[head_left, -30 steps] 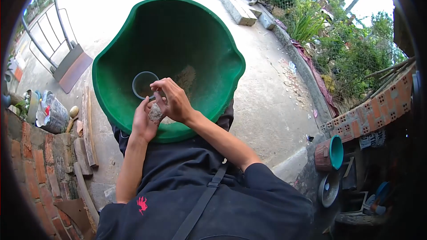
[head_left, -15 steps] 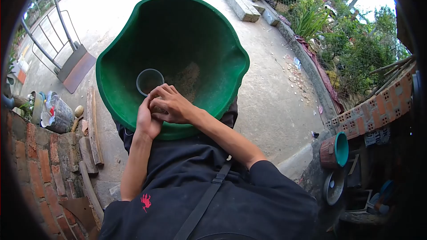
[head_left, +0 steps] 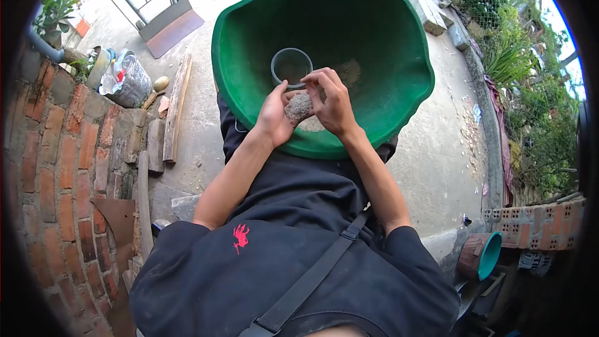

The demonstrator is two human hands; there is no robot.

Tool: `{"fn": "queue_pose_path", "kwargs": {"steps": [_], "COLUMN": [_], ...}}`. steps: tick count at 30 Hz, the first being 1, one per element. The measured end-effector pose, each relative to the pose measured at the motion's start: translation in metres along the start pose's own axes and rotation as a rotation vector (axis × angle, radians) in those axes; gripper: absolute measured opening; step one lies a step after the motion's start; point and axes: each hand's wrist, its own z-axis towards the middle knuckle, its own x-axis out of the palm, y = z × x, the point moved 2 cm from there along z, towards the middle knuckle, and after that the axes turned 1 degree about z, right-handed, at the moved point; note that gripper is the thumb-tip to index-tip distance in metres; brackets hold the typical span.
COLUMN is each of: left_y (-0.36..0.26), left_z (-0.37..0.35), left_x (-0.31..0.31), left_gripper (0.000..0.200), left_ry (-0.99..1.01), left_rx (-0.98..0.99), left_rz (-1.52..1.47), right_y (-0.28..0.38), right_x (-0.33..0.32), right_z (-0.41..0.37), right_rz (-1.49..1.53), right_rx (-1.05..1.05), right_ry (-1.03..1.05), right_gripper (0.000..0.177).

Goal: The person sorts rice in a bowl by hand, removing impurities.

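A large green tub rests tilted against my lap, its opening facing me. Inside it, my left hand is palm-up, cupping a small heap of grey-brown grainy material. My right hand is beside the heap, thumb and fingers bent together in a pinch; anything between the fingertips is too small to make out. Just beyond both hands, a round clear plastic cup sits in the tub. More of the grains lie loose on the tub's inner wall, and some show under my hands.
A metal hand truck stands at the upper left. Below it are a bucket of odds and ends and a wooden plank. Brick walls border the left. A teal-lined pot lies at lower right.
My view has shifted, so the tub appears farther right and higher. My hands have moved apart, and the grainy heap in my left palm now shows.
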Motion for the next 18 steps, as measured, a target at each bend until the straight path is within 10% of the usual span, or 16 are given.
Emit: {"fn": "queue_pose_path", "kwargs": {"steps": [9, 18], "left_y": [-0.0037, -0.0040], "left_z": [-0.0052, -0.0080], "left_x": [0.0106, 0.0132], "left_gripper": [0.060, 0.058], "left_ry": [-0.025, -0.005], "left_rx": [-0.008, -0.014], "left_rz": [0.048, 0.024], "right_y": [-0.0025, -0.0050], "right_x": [-0.0030, -0.0029], "right_z": [0.0003, -0.0038], "right_rz": [0.201, 0.136], "right_rx": [0.326, 0.190], "right_ry": [-0.038, 0.214], "right_gripper": [0.009, 0.022]}}
